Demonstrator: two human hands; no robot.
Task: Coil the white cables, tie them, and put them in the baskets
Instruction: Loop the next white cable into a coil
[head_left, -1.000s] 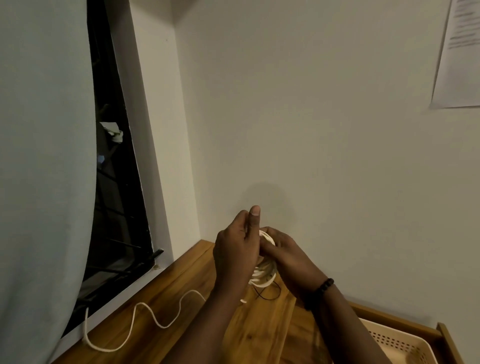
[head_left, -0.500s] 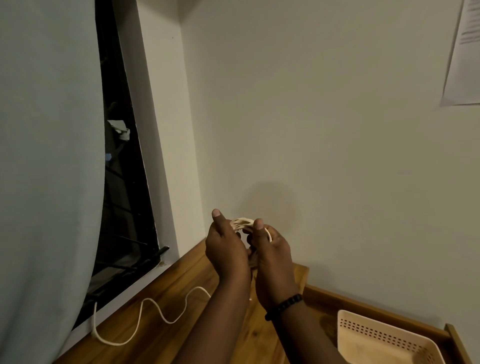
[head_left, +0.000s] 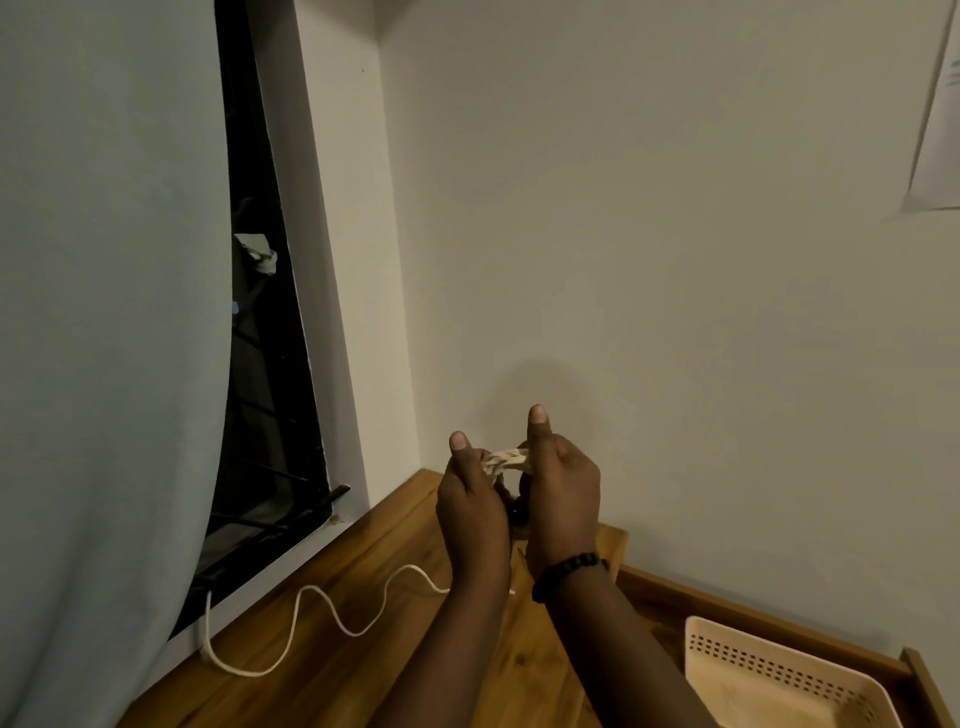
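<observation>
**Coil held up for tying**

Low in the middle of the frame, both hands hold a small bundle of coiled white cable (head_left: 506, 460) raised above the brown wooden table (head_left: 332, 660). That probably keeps the loops from springing apart while a tie goes on. The left hand (head_left: 472, 512) and right hand (head_left: 563, 499) each have fingers curled round an end of the bundle, thumbs pointing up, backs toward the camera. A loose white cable (head_left: 317, 613) snakes across the table at lower left. The cream perforated plastic basket (head_left: 779, 675) waits at lower right, well apart from the hands.
</observation>
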